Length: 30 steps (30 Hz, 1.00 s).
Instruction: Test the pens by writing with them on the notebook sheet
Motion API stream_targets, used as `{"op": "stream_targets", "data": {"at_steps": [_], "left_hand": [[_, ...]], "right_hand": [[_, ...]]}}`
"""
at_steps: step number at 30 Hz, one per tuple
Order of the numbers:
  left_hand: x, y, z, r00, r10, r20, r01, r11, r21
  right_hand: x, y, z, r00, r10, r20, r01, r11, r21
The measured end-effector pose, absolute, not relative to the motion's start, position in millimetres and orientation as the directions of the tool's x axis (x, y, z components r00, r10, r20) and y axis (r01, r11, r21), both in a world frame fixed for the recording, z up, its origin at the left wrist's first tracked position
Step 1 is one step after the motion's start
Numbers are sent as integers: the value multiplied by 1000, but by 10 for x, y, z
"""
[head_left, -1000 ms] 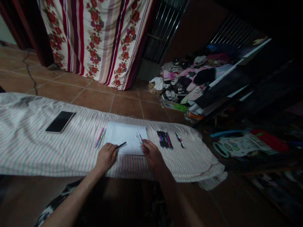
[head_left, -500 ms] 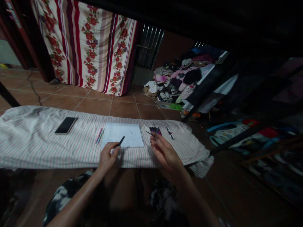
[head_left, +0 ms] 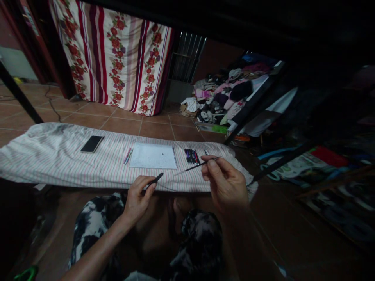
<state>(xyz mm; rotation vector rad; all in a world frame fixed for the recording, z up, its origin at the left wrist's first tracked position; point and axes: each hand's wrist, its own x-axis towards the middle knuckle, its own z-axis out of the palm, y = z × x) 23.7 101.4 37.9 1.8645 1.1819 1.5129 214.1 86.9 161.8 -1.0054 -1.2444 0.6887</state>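
Note:
My left hand (head_left: 139,194) pinches a short black pen barrel (head_left: 157,178) between thumb and fingers, in front of the bench's near edge. In my right hand (head_left: 224,177) is a thin dark stick with a pale tip, which looks like a pen refill (head_left: 193,167); its pale end points left toward the barrel. The two pieces are apart. Beyond the hands, a spiral notebook (head_left: 152,156) lies open with faint marks on its page. A row of pens (head_left: 191,156) lies right of it, and a few coloured pens (head_left: 127,155) lie at its left.
A striped cloth (head_left: 67,168) covers the low bench, with a dark phone (head_left: 92,144) at the left. Dark posts rise at both ends. Behind are a floral curtain (head_left: 117,58) and a heap of clothes (head_left: 225,93). My patterned trouser legs (head_left: 202,238) show below.
My right hand has risen and moved right, bringing the refill into fuller view. My left hand has shifted slightly right with the barrel. The camera view has tilted a little.

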Motion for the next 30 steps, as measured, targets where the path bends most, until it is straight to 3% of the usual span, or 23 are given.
{"op": "stream_targets", "data": {"at_steps": [8,19,30], "left_hand": [[238,775,485,35,811,584,327,-561,760],[293,633,569,81,804,590,344,-578,740],[281,613,610,87,780,619,349,-606,715]], "right_hand": [[1940,645,1815,238,778,581,183,552,-813],[1896,452,1874,186,826,532,339,454,-824],[1898,450,1873,165,824,541,370,457,-809]]}}
